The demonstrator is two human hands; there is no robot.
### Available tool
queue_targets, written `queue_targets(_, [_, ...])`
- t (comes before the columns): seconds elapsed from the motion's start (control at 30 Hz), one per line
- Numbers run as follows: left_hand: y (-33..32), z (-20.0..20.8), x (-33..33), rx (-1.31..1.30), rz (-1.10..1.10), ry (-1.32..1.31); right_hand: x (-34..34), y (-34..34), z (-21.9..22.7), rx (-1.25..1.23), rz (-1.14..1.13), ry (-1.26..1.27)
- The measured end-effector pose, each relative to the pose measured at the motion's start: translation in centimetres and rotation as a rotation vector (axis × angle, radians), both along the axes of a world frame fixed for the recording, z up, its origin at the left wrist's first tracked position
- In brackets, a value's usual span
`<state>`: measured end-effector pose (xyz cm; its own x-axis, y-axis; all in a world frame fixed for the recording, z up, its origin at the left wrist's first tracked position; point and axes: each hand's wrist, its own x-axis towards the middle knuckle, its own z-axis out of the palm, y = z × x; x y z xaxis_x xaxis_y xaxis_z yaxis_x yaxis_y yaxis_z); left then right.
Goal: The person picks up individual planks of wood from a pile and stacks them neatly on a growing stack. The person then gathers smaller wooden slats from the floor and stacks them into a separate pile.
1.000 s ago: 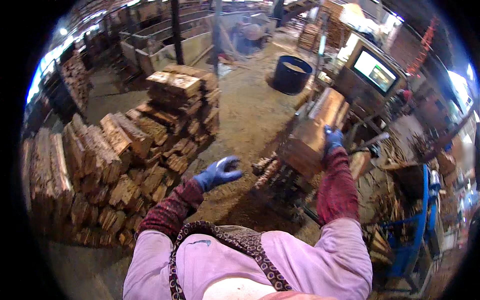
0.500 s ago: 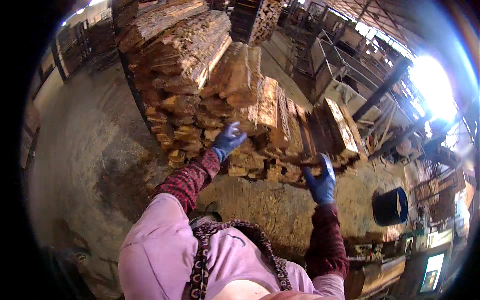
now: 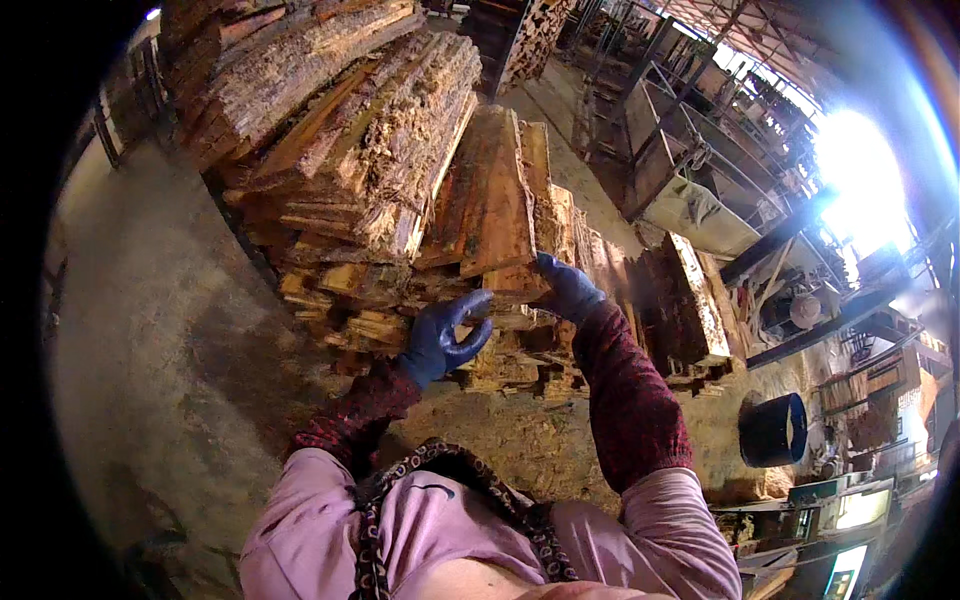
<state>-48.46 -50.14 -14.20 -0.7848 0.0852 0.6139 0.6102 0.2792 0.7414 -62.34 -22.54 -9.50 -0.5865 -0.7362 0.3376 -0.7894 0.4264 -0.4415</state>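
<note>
Rough-sawn plank stack (image 3: 380, 170) lies fwd of fingers, w/ lots left; one plank (image 3: 503, 215), end just by R hand's (image 3: 572, 290) fingertips, looks unlifted; can't tell if they're clamped. L hand (image 3: 440, 342): fingers apart, holding nothing.

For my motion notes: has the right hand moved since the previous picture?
Yes: against the wood stack, the right hand moved left, toward a brown board.

The wood stack (image 3: 400, 190) is cut off by the top edge, the screen (image 3: 846, 574) by the bottom.
</note>
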Motion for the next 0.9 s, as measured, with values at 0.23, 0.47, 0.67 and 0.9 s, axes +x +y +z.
queue_targets(0.23, [-0.9,4.1,1.0,-0.598,0.173,0.315,5.5,5.0,3.2,0.025,0.096,-0.161])
queue_targets(0.47, [8.3,6.2,-1.3,-0.547,-0.213,0.732,27.0,8.4,14.4,-0.581,-0.693,-1.225])
queue_targets(0.67, [21.9,14.7,0.5,0.176,-1.218,-0.117,39.2,20.5,18.0,-1.114,-0.314,-0.712])
queue_targets(0.9, [39.5,2.2,15.8,0.644,-1.43,-1.26,62.9,24.1,-5.5,-1.165,-1.013,-0.832])
